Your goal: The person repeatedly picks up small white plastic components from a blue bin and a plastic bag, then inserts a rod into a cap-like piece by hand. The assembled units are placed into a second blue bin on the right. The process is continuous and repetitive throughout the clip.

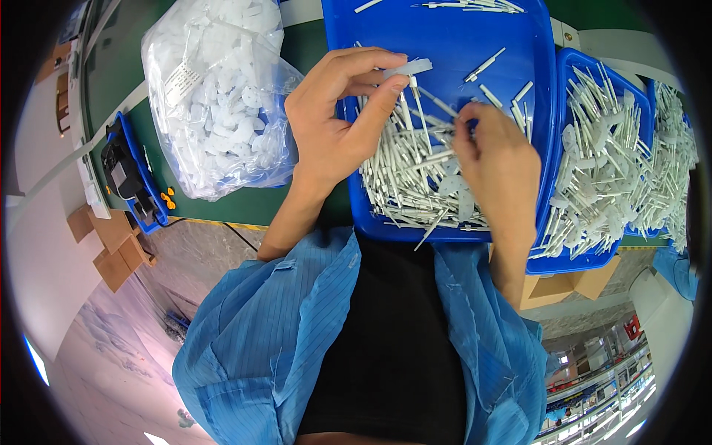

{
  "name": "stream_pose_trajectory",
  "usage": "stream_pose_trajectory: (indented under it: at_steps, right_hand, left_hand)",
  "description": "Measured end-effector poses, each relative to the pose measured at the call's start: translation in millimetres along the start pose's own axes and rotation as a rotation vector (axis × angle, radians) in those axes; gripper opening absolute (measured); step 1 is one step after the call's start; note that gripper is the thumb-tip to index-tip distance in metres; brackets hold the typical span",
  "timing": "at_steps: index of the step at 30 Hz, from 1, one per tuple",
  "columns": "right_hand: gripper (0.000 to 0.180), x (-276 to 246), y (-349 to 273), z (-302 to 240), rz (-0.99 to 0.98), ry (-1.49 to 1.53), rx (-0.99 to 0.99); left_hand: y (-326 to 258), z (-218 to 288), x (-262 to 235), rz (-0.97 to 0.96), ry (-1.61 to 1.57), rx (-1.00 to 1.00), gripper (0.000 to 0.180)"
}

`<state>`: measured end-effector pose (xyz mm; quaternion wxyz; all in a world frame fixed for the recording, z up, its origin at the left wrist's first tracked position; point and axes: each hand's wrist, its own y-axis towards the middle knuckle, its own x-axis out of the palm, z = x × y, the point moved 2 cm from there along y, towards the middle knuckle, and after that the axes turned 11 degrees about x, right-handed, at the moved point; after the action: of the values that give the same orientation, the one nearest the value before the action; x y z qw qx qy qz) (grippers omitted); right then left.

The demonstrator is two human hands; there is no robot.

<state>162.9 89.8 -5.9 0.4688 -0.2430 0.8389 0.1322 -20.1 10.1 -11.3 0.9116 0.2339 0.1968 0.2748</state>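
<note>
The left hand (337, 111) pinches a small white plastic piece (406, 69) over the blue tray (445, 37), while the right hand (498, 159) picks with closed fingertips in the heap of white pins (404, 174), so I judge the joining step comes next and needs careful aligning of a pin.
</note>
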Motion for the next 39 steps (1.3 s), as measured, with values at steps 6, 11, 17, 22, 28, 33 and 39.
stream_pose_trajectory:
  at_steps: [6,11,17,22,28,33,39]
  right_hand:
    - [0.021,-14,-17,-24,-0.191,0.295,-0.019]
    - [0.023,-47,-26,-19,-0.457,0.441,0.032]
    - [0.013,-46,20,5,0.075,0.078,0.110]
    - [0.008,-3,17,4,0.176,-0.033,0.060]
    - [0.018,4,13,-15,0.074,0.110,-0.090]
    - [0.029,-18,-13,-19,0.031,0.628,-0.060]
    - [0.034,-3,-35,-28,-0.184,0.658,-0.048]
  left_hand:
    - [-5,-5,-4,0.049,-0.173,-0.110,0.020]
    - [-4,3,-8,0.082,-0.245,-0.160,0.022]
    - [-4,1,-7,0.050,-0.255,-0.144,0.021]
    - [-4,2,-6,0.037,-0.085,-0.041,0.019]
    - [-1,7,-4,0.088,-0.014,0.021,0.022]
    - [2,6,-7,0.092,0.098,0.092,0.023]
    - [2,8,-6,0.114,0.117,0.101,0.022]
